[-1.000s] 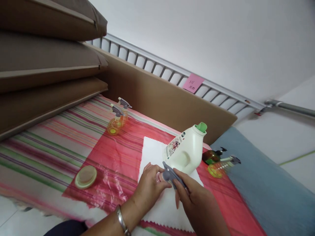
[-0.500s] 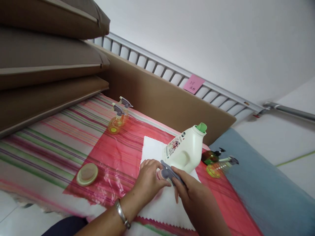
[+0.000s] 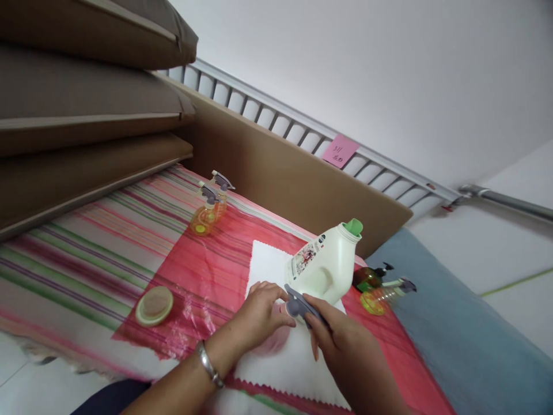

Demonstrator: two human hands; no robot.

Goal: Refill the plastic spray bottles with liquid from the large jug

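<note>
I see left hand (image 3: pixel 259 314) wrapped round pink bottle (image 3: pixel 268 343), lying mid white cloth (image 3: pixel 294 366), toward bed's near edge. Right hand (image 3: pixel 341 340) pinches grey trigger head (image 3: pixel 297 304). My call: brace bottle firm, turn head square, both 2 hands clear of jug (image 3: pixel 328 262) just behind.

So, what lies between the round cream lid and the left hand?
Head view: only crinkled clear plastic film on the red cloth lies between the lid and left hand.

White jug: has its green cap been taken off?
No, the green cap sits on the neck of the white jug.
</note>
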